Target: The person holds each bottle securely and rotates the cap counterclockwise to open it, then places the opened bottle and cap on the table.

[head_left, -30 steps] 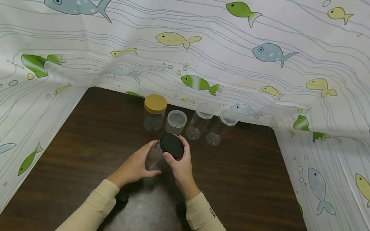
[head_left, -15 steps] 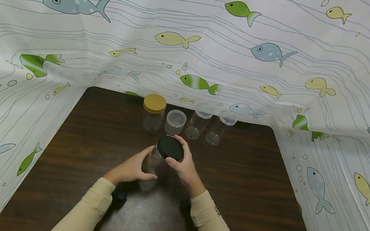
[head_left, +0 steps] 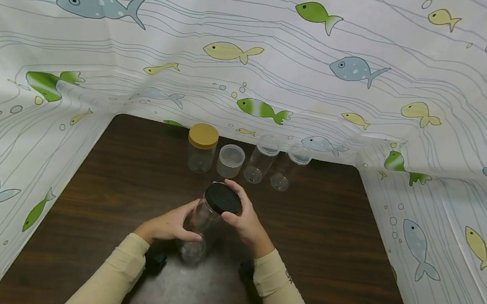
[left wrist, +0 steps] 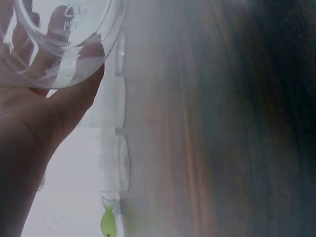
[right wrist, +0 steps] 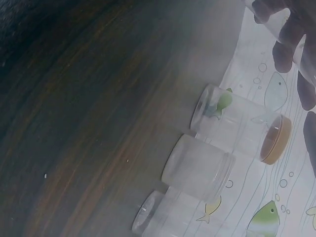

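Observation:
A clear jar [head_left: 203, 217] with a black lid [head_left: 222, 198] is held tilted over the near middle of the table. My left hand [head_left: 171, 223] grips its clear body from the left, thumb across the near side. Around the lid, from the right, curl the fingers and thumb of my right hand [head_left: 249, 226]. Embossed marks show on the jar's base [left wrist: 71, 24] in the left wrist view, with fingers seen through the plastic. At the upper right of the right wrist view, dark fingers [right wrist: 291, 44] lie against the clear wall.
Behind the hands stand a yellow-lidded jar [head_left: 202, 149], a short frosted jar [head_left: 230, 161] and two tall clear jars, one [head_left: 262, 159] left of the other [head_left: 290, 168]. They line the back of the brown table [head_left: 328, 245]. A fish-print sheet [head_left: 169, 50] surrounds it.
The jar has come slightly toward me, its base swinging nearer so more of the clear body shows. Both hands moved with it, the right a little to the right.

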`<act>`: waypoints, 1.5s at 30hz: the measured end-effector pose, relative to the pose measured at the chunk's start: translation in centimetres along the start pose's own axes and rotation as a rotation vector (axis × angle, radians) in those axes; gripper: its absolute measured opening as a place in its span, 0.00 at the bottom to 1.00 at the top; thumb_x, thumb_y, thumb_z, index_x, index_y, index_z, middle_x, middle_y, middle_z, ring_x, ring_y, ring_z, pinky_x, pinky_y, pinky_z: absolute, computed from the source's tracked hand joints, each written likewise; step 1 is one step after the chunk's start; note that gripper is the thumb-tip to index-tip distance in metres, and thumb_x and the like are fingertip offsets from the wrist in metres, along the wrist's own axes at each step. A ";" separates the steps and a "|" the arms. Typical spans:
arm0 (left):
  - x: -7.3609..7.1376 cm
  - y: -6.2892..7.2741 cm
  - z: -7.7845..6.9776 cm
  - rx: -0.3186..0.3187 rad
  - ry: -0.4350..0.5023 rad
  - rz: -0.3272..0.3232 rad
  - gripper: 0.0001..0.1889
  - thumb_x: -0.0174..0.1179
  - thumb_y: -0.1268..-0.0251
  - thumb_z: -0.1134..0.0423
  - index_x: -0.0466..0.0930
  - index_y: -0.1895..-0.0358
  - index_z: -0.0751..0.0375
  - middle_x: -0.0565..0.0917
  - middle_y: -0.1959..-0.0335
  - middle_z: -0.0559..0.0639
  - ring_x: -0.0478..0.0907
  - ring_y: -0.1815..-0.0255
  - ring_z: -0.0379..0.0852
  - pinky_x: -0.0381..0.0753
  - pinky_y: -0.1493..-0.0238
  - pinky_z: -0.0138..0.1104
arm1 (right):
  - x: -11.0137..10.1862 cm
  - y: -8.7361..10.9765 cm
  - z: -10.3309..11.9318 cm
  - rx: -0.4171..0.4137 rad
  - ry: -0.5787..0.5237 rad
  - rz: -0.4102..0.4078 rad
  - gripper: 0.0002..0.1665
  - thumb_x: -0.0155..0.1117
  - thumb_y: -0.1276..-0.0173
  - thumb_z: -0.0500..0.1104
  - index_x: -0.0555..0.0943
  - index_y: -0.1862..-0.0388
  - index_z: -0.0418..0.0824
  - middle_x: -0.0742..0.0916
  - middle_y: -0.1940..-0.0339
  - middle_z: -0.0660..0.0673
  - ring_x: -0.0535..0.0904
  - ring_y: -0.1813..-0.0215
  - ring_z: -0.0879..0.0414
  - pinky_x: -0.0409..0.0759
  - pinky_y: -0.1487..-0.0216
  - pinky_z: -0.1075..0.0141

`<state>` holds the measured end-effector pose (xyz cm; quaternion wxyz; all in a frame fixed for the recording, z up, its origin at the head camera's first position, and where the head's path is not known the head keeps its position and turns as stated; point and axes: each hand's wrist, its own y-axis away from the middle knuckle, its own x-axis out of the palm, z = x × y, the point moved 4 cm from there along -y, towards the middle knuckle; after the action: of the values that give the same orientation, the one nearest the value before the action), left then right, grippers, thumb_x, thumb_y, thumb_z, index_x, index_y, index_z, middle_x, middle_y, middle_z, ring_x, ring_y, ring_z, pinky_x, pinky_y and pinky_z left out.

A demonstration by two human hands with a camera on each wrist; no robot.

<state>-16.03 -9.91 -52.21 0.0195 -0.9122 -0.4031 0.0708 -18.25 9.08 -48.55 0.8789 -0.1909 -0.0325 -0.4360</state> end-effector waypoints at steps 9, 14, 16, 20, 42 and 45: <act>-0.7 0.6 0.6 -0.050 -0.105 -0.117 0.51 0.73 0.43 0.64 0.50 0.20 0.64 0.64 0.25 0.64 0.63 0.27 0.62 0.62 0.30 0.56 | -0.8 0.0 0.6 0.027 0.028 -0.182 0.64 0.73 0.39 0.66 0.54 0.22 0.29 0.64 0.25 0.33 0.68 0.31 0.53 0.70 0.34 0.68; -1.5 1.0 0.8 -0.026 -0.122 -0.208 0.48 0.72 0.41 0.68 0.52 0.20 0.61 0.71 0.29 0.66 0.67 0.29 0.64 0.67 0.34 0.57 | -2.2 0.4 0.7 0.031 -0.024 -0.309 0.58 0.70 0.33 0.62 0.56 0.23 0.25 0.62 0.26 0.31 0.67 0.32 0.53 0.64 0.30 0.65; -1.8 1.1 0.8 0.007 -0.087 -0.223 0.47 0.71 0.40 0.71 0.54 0.21 0.58 0.75 0.33 0.66 0.71 0.32 0.65 0.72 0.36 0.47 | -2.7 0.6 0.6 0.020 -0.029 -0.348 0.53 0.68 0.30 0.59 0.59 0.25 0.25 0.65 0.28 0.33 0.66 0.33 0.53 0.61 0.30 0.63; -2.3 1.2 1.0 0.026 -0.006 -0.271 0.47 0.72 0.41 0.72 0.53 0.21 0.58 0.72 0.33 0.72 0.68 0.31 0.72 0.79 0.43 0.35 | -3.5 1.1 0.3 -0.024 -0.036 -0.437 0.36 0.67 0.28 0.51 0.68 0.34 0.28 0.75 0.34 0.41 0.68 0.36 0.56 0.62 0.38 0.64; -3.7 1.6 2.2 0.072 -0.274 -0.608 0.54 0.80 0.52 0.70 0.47 0.28 0.63 0.66 0.27 0.60 0.66 0.34 0.57 0.62 0.43 0.24 | -8.9 3.8 -1.4 0.369 0.259 -0.527 0.44 0.64 0.28 0.35 0.50 0.23 0.46 0.60 0.24 0.29 0.63 0.25 0.34 0.63 0.28 0.46; -3.8 1.4 2.6 0.059 -0.307 -0.605 0.53 0.80 0.51 0.69 0.48 0.28 0.63 0.67 0.27 0.59 0.66 0.46 0.48 0.64 0.48 0.30 | -9.6 4.4 -1.9 0.471 0.417 -0.593 0.42 0.68 0.31 0.39 0.51 0.31 0.44 0.64 0.27 0.29 0.69 0.31 0.38 0.69 0.35 0.50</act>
<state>-17.91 -13.68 -54.50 0.0052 -0.7289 -0.6515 0.2102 -20.98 18.01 -53.81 0.7227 0.1247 -0.0062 -0.6798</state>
